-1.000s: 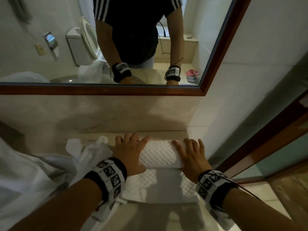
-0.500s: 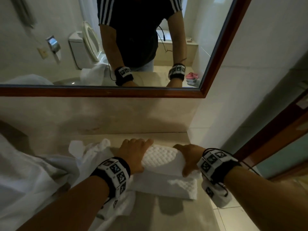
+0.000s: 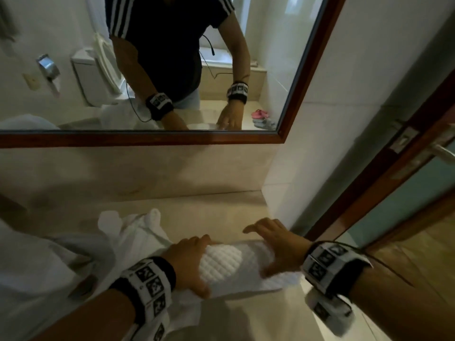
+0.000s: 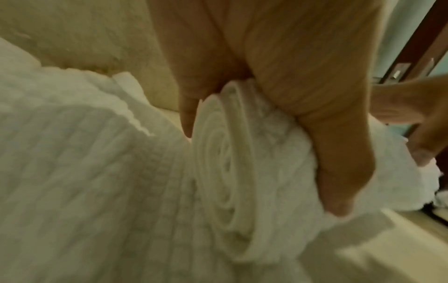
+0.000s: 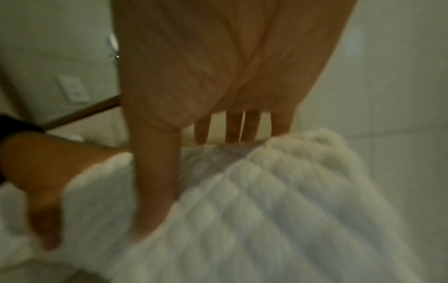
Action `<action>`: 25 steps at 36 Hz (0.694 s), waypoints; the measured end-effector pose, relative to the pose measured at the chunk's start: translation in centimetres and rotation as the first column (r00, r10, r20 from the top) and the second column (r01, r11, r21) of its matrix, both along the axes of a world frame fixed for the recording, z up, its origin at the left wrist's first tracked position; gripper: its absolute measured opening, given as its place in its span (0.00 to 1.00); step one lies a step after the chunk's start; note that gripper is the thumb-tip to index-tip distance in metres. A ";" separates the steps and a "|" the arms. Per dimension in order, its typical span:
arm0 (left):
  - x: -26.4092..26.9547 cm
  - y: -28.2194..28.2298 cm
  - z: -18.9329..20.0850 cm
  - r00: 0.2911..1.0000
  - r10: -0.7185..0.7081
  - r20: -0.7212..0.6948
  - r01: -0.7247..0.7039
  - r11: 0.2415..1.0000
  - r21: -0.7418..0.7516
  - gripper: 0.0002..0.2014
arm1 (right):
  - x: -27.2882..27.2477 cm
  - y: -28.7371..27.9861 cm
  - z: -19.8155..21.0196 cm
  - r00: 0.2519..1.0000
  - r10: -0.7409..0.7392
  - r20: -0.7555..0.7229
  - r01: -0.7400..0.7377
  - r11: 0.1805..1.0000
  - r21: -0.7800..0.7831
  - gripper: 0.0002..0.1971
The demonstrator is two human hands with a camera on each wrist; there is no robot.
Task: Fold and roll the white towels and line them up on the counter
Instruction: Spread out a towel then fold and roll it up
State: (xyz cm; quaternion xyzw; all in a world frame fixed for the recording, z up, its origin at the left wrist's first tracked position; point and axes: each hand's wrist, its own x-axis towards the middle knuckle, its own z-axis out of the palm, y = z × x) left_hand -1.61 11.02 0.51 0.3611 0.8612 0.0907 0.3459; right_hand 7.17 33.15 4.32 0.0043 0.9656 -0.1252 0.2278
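A white waffle-weave towel (image 3: pixel 226 264) lies rolled up on the beige counter (image 3: pixel 197 210), with a short flat tail toward the front edge. My left hand (image 3: pixel 189 262) grips the roll's left end, fingers curled over the top and thumb in front. In the left wrist view the spiral end of the towel roll (image 4: pixel 225 162) shows beside my left thumb (image 4: pixel 339 172). My right hand (image 3: pixel 273 244) rests on the right end with fingers straight and spread. The right wrist view shows my right hand (image 5: pixel 218 86) over the towel roll (image 5: pixel 278 191), thumb down its front.
A heap of loose white towels (image 3: pixel 61 279) fills the left of the counter, with a crumpled one (image 3: pixel 138 232) beside the roll. A wood-framed mirror (image 3: pixel 147 139) hangs behind. A tiled wall (image 3: pixel 307 168) and a door (image 3: pixel 406 180) close the right side.
The roll has come toward the front edge and its flat tail is shorter. My right fingers went from curled on the roll to straight and spread; my left hand stays curled.
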 end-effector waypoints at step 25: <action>10.8 -20.2 15.9 0.325 0.537 0.779 -0.946 0.204 0.254 0.52 | 3.8 -23.1 11.6 0.954 -0.210 0.212 0.292 0.500 -0.816 0.33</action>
